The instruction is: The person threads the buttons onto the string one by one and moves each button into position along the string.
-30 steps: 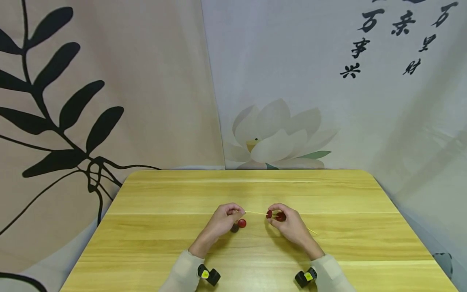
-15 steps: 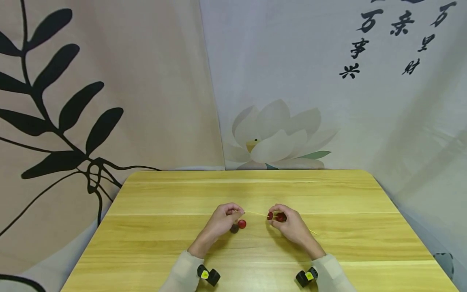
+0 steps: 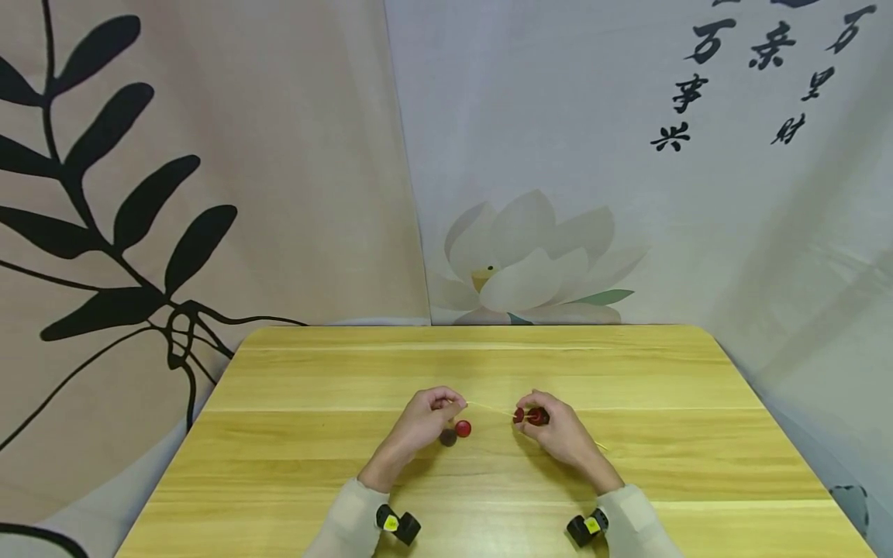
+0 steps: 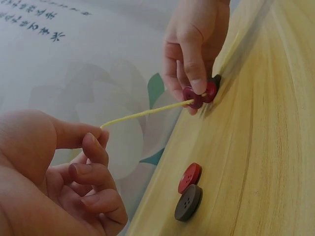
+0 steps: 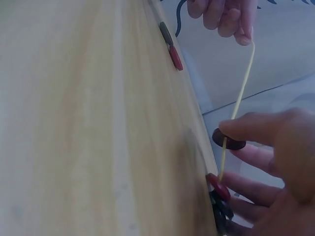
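Between thumb and fingertip the left hand (image 3: 427,418) (image 4: 74,172) pinches the end of a yellow string (image 4: 145,113) (image 5: 241,93), drawn fairly straight toward the right hand (image 3: 560,432) (image 5: 280,162). The right thumb and a finger pinch a dark red button (image 4: 192,98) (image 5: 229,139) threaded on that string. Behind it, against the right fingers, a brighter red button (image 4: 210,92) (image 5: 218,187) and dark buttons (image 5: 221,206) hang on the string. Below the left hand, a loose red button (image 3: 463,428) (image 4: 189,178) and a dark brown button (image 3: 448,438) (image 4: 188,202) touch on the table.
The wooden table (image 3: 314,372) spans the lower view. A printed cloth (image 3: 314,155) with leaves, a lotus and writing hangs behind its far edge. The string's tail (image 3: 601,446) shows beyond the right wrist. Each wrist wears a small black camera.
The right hand and the pinched dark red button have shifted slightly right and down, with a little more string showing between the hands. The left hand is nearly still.
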{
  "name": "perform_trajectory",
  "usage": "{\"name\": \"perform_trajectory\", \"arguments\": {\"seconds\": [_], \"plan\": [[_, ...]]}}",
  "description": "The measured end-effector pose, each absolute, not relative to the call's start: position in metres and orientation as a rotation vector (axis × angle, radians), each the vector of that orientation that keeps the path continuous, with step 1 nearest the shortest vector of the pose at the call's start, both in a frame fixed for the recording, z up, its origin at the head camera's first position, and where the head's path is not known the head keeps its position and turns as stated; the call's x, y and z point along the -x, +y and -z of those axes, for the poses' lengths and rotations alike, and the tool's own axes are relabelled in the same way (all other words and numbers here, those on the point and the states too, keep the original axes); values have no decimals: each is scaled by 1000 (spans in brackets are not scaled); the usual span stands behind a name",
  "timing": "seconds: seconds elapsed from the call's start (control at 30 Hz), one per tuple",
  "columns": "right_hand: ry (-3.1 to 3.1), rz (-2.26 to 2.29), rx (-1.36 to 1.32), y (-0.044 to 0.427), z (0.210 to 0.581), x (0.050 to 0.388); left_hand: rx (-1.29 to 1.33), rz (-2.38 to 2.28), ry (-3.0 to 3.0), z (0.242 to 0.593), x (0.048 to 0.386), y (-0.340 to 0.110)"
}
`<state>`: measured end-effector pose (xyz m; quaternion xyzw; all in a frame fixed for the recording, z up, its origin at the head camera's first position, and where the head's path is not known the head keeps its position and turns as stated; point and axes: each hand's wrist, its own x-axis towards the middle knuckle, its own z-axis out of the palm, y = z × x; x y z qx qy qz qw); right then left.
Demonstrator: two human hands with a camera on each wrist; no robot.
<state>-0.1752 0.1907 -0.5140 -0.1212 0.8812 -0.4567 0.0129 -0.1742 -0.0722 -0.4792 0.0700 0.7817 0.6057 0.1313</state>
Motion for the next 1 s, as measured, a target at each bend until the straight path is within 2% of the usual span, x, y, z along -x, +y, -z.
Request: {"name": "perform_trajectory", "arguments": {"seconds": [0.33,1.0], "plan": [[2753,1337,438,193,515,176,-217,-1761,2268,479,177,-73],[2798,1290,381,194,518,178,-203,-1772,2249,476,175,-72]]}}
